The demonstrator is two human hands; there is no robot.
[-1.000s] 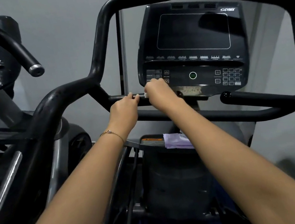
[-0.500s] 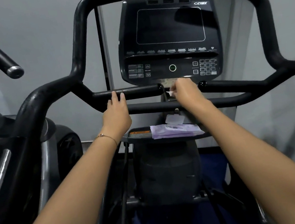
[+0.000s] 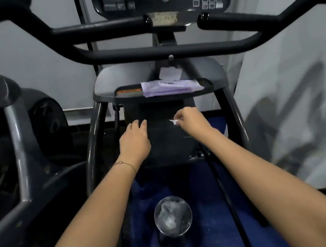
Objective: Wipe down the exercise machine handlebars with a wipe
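Nearest, below and between the forearms: round container (image 3: 173,215) of crumpled used wipes. Further out, left hand (image 3: 135,139) relaxed and empty; right hand (image 3: 192,119) pinching a small wadded wipe (image 3: 174,121) at its fingertips. Both now dropped off the handlebars (image 3: 97,29), well above and beyond. Just past the hands, wipe packet (image 3: 171,87) on the tray (image 3: 106,89). Looks like that stretch done, spent wipe probably headed for discard.
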